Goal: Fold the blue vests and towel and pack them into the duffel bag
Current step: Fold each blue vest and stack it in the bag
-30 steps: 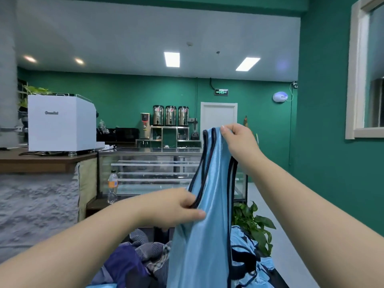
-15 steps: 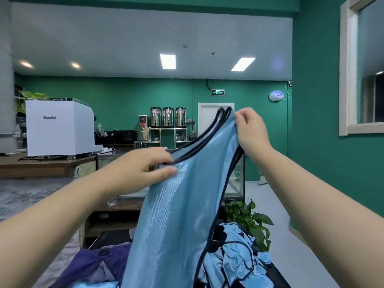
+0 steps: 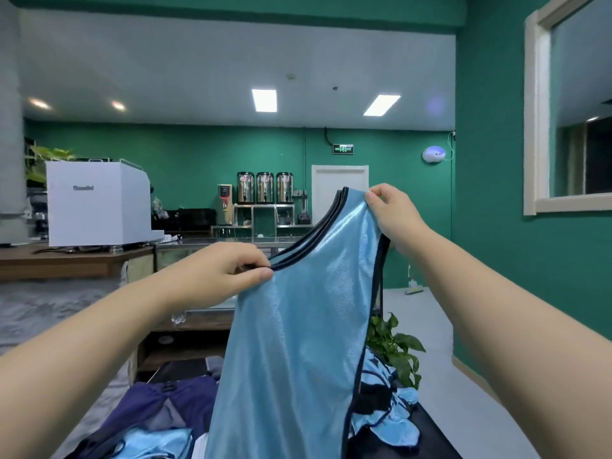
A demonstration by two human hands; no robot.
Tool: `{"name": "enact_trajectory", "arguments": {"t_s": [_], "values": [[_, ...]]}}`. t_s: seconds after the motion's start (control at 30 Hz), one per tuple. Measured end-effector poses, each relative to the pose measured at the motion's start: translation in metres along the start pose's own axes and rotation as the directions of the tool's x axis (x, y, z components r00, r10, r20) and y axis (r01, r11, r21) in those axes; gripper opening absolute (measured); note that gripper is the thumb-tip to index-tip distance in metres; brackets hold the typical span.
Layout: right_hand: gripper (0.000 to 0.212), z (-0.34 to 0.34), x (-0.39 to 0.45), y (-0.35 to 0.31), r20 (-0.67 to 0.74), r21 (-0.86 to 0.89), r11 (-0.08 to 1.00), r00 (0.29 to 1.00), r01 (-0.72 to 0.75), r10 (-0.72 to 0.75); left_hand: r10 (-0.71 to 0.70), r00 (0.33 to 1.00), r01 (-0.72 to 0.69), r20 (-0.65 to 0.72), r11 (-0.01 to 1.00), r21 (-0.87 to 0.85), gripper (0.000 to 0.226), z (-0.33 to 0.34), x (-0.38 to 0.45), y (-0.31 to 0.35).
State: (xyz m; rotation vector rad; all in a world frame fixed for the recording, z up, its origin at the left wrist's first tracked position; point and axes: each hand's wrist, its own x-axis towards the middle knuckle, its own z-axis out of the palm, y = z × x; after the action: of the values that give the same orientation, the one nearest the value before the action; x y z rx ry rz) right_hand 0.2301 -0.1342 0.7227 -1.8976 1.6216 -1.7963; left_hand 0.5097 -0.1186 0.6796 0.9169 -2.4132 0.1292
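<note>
Vest (image 3: 298, 342), light blue with dark binding, held up in the air at chest height and hanging down the middle of the head view, its lower part covering the near end of the dark table (image 3: 440, 438) below. Left hand (image 3: 218, 276): fingers curled and thumb pressed against them, pinching the vest's dark-edged neckline at its lower left end. Right hand (image 3: 394, 215): raised higher, fingers bent and thumb closed on the cloth, pinching the top of the shoulder strap, so the upper edge slopes up from left to right. Dark blue duffel bag (image 3: 155, 412), lying crumpled on the table to the left of the hanging vest. More blue vests: one heap (image 3: 384, 422) on the table to the right, partly behind the held vest, and another piece (image 3: 155, 442) in front of the bag at the bottom edge. Green potted plant (image 3: 394, 346), just behind the right heap. White machine (image 3: 96, 203), on a wooden counter (image 3: 59, 263) at the left. Three steel urns (image 3: 265, 187), on a shelf against the far green wall, beside a white door (image 3: 341, 190)
</note>
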Motion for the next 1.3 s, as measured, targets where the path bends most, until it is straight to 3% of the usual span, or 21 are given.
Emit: {"name": "enact_trajectory", "arguments": {"t_s": [0.2, 0.3, 0.37, 0.43, 0.6, 0.73, 0.9, 1.03, 1.3], "values": [[0.023, -0.009, 0.0, 0.01, 0.048, 0.065, 0.997, 0.998, -0.036, 0.033, -0.049, 0.998, 0.04, -0.027, 0.963, -0.266, 0.005, 0.007, -0.003, 0.01], [0.021, -0.005, 0.003, 0.022, 0.078, 0.06, 0.996, 0.995, -0.07, 0.066, -0.072, 0.997, 0.058, -0.024, 0.922, -0.383, 0.014, 0.019, -0.002, 0.009], [0.021, 0.001, 0.004, 0.034, 0.109, 0.034, 0.997, 0.992, -0.074, 0.07, -0.094, 0.996, 0.078, -0.012, 0.89, -0.45, 0.002, 0.033, 0.0, 0.002], [0.022, 0.011, 0.004, 0.049, 0.152, 0.01, 0.996, 0.985, -0.084, 0.081, -0.124, 0.992, 0.12, 0.023, 0.868, -0.482, 0.011, 0.054, 0.002, -0.009], [0.018, 0.053, 0.001, 0.117, 0.281, -0.094, 0.987, 0.948, -0.13, 0.152, -0.239, 0.958, 0.286, 0.158, 0.811, -0.51, 0.022, 0.147, -0.005, -0.055], [0.02, 0.092, -0.005, 0.18, 0.314, -0.179, 0.973, 0.929, -0.145, 0.196, -0.366, 0.922, 0.383, 0.13, 0.804, -0.455, 0.038, 0.234, -0.01, -0.086], [0.017, 0.132, 0.002, 0.238, 0.318, -0.194, 0.968, 0.923, -0.159, 0.216, -0.588, 0.802, 0.528, 0.1, 0.622, -0.579, 0.038, 0.305, 0.001, -0.117], [0.015, 0.158, 0.014, 0.277, 0.301, -0.182, 0.969, 0.928, -0.167, 0.217, -0.64, 0.759, 0.541, 0.118, 0.519, -0.662, 0.039, 0.342, 0.01, -0.148], [0.014, 0.204, 0.023, 0.351, 0.309, -0.203, 0.959, 0.917, -0.197, 0.254, -0.699, 0.697, 0.64, 0.16, 0.506, -0.578, 0.049, 0.404, 0.017, -0.18]]}}
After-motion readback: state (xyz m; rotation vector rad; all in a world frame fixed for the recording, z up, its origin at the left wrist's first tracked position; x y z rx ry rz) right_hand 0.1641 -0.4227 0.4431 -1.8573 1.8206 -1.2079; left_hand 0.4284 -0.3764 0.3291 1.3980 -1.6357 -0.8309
